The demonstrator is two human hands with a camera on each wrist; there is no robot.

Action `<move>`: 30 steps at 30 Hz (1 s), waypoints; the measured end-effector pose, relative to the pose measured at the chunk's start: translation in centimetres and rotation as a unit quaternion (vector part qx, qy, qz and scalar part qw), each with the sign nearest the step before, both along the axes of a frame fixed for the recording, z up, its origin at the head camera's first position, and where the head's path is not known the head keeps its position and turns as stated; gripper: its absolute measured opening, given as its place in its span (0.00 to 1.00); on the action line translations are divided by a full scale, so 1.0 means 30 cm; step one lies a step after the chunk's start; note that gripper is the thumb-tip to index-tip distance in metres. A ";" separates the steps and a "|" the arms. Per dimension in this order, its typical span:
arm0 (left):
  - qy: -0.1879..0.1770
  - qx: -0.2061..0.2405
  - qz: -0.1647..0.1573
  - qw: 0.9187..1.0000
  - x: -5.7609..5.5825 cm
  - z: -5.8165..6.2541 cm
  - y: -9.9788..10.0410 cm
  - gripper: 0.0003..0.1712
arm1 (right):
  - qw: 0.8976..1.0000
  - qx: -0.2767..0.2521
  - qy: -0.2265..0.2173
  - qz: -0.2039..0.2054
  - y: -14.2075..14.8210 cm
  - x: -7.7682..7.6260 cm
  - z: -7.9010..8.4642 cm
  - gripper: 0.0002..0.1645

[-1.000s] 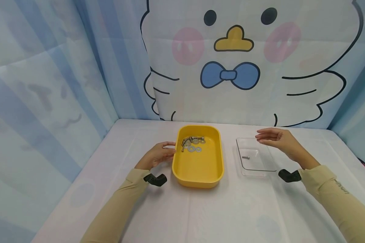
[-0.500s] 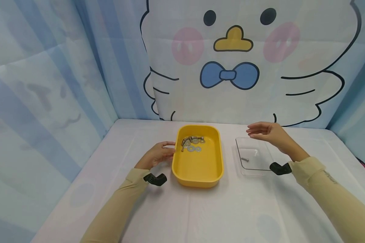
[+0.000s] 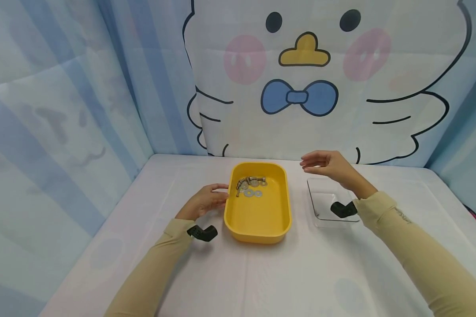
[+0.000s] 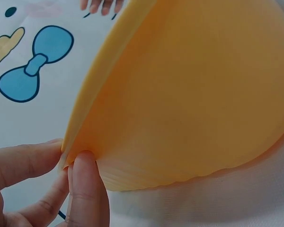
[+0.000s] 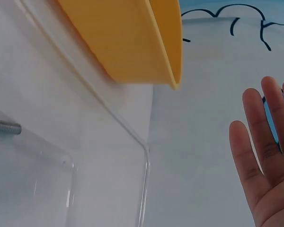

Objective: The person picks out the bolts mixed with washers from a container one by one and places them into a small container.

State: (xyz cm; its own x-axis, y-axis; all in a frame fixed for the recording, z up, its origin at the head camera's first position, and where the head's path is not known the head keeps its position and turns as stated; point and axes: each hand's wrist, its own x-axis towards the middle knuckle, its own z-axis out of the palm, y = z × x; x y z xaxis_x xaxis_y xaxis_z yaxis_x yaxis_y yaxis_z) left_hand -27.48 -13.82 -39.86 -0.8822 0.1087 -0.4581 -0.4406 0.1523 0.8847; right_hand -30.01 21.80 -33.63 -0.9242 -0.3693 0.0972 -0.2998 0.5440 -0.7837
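My left hand (image 3: pixel 204 202) pinches the left rim of a yellow tray (image 3: pixel 258 224), thumb and fingers on either side of the edge in the left wrist view. Inside the tray, toward its far left, lie several metal bolts (image 3: pixel 239 189) and flat washers (image 3: pixel 249 193). My right hand (image 3: pixel 325 165) hovers above the far side of a clear plastic box (image 3: pixel 310 198), its fingers extended and nothing in them. One bolt (image 5: pixel 7 127) lies in that box in the right wrist view; from the head, the right wrist partly covers the box.
Both containers stand on a table with a white cloth (image 3: pixel 246 273), a gap between them. A cartoon-printed curtain (image 3: pixel 297 136) hangs behind the table's far edge, and a blue patterned one (image 3: pixel 63 154) on the left. Each wrist wears a black camera mount (image 3: pixel 343 209).
My right hand has moved left and farther away, over the clear box toward the yellow tray. The bolt in the clear box has shifted toward its near left corner. The left hand stays put.
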 end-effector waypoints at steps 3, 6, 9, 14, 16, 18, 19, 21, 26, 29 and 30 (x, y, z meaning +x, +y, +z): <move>-0.002 0.004 0.001 1.000 -0.001 0.000 -0.001 0.28 | 1.000 -0.007 0.000 0.009 -0.035 -0.011 0.006 0.27; 0.000 0.004 -0.001 1.000 -0.001 -0.001 -0.002 0.28 | 1.000 -0.007 -0.005 0.017 -0.070 -0.022 0.013 0.27; -0.001 0.001 0.000 1.000 -0.002 -0.001 -0.003 0.27 | 1.000 -0.001 -0.014 0.026 -0.105 -0.033 0.016 0.28; -0.004 -0.001 0.003 1.000 -0.001 0.004 -0.001 0.28 | 0.999 -0.006 -0.033 0.037 -0.170 -0.045 0.015 0.25; -0.004 -0.001 0.002 1.000 -0.001 0.005 -0.001 0.28 | 0.998 -0.010 -0.040 0.043 -0.194 -0.046 0.011 0.24; -0.004 -0.002 0.002 1.000 0.000 0.005 0.000 0.28 | 0.997 -0.021 -0.052 0.049 -0.217 -0.048 0.004 0.24; -0.003 -0.001 0.000 1.000 0.000 0.006 0.000 0.28 | 0.997 -0.028 -0.060 0.051 -0.228 -0.047 0.002 0.24; -0.001 -0.001 -0.003 1.000 0.001 0.007 0.000 0.28 | 0.994 -0.045 -0.082 0.050 -0.250 -0.047 -0.003 0.23; 0.000 0.001 -0.006 1.000 0.002 0.007 0.000 0.28 | 0.983 -0.097 -0.156 0.029 -0.300 -0.045 -0.011 0.26; -0.001 0.001 -0.003 1.000 0.000 0.006 0.001 0.28 | 0.974 -0.120 -0.192 0.015 -0.328 -0.043 -0.015 0.27; -0.002 0.000 -0.001 1.000 -0.001 0.005 0.002 0.28 | 0.971 -0.126 -0.204 0.009 -0.338 -0.042 -0.017 0.27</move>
